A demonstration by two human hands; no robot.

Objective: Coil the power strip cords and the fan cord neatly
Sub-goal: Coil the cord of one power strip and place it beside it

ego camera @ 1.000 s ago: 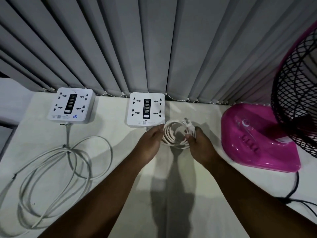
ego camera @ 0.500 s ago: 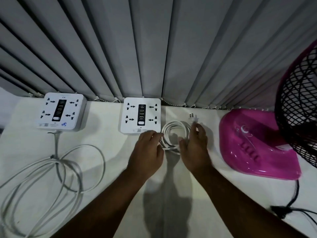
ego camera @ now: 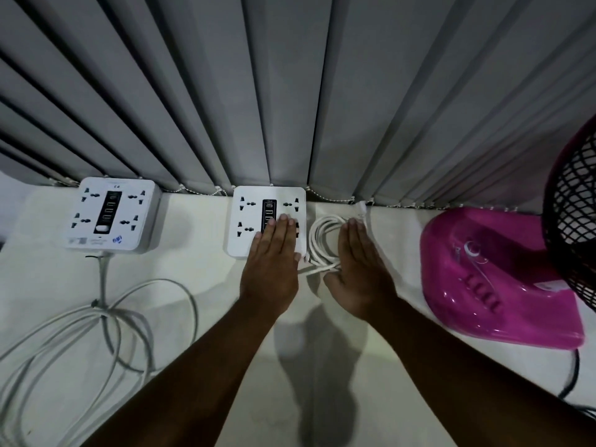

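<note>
Two white square power strips lie along the curtain. The middle power strip [ego camera: 254, 217] has its white cord in a small tight coil [ego camera: 324, 243] on its right, plug [ego camera: 362, 210] pointing at the curtain. My left hand [ego camera: 272, 262] lies flat, fingers over the strip's lower right corner. My right hand [ego camera: 358, 266] is flat beside the coil's right edge, touching it and holding nothing. The left power strip [ego camera: 111, 214] trails a loose, sprawling cord [ego camera: 106, 324] across the surface. The pink fan base [ego camera: 493, 279] stands at the right, its black cord [ego camera: 572, 375] running off below.
Grey vertical blinds [ego camera: 290, 91] with a bead chain close off the back of the pale tabletop [ego camera: 206, 275]. The fan's black wire grille [ego camera: 577, 237] juts in at the right edge.
Both hands have let go of the small coil and flattened out. The coil now rests on the surface beside the middle strip, and my left hand has moved onto that strip.
</note>
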